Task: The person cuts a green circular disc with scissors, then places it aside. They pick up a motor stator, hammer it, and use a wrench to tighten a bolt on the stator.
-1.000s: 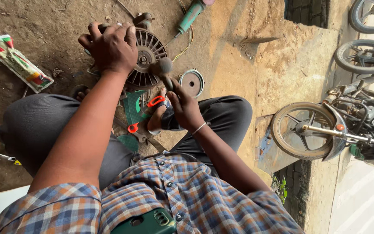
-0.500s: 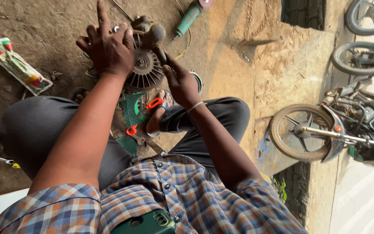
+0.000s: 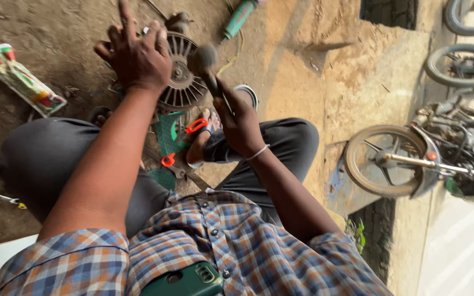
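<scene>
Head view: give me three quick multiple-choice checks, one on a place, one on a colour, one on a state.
1. Where does the left hand rest?
A. on the finned metal wheel
B. on the motorcycle wheel
C. on the phone

2. What colour is the phone in the shirt pocket?
A. red
B. green
C. white

3. What is the right hand doing?
A. lying flat on the ground
B. hanging empty
C. closed on a hammer

Answers: 1 A, the palm lies on the wheel's edge, fingers spread. 2 B, its case shows dark green. 3 C, the fingers wrap the handle, with the head raised beside the finned wheel.
</scene>
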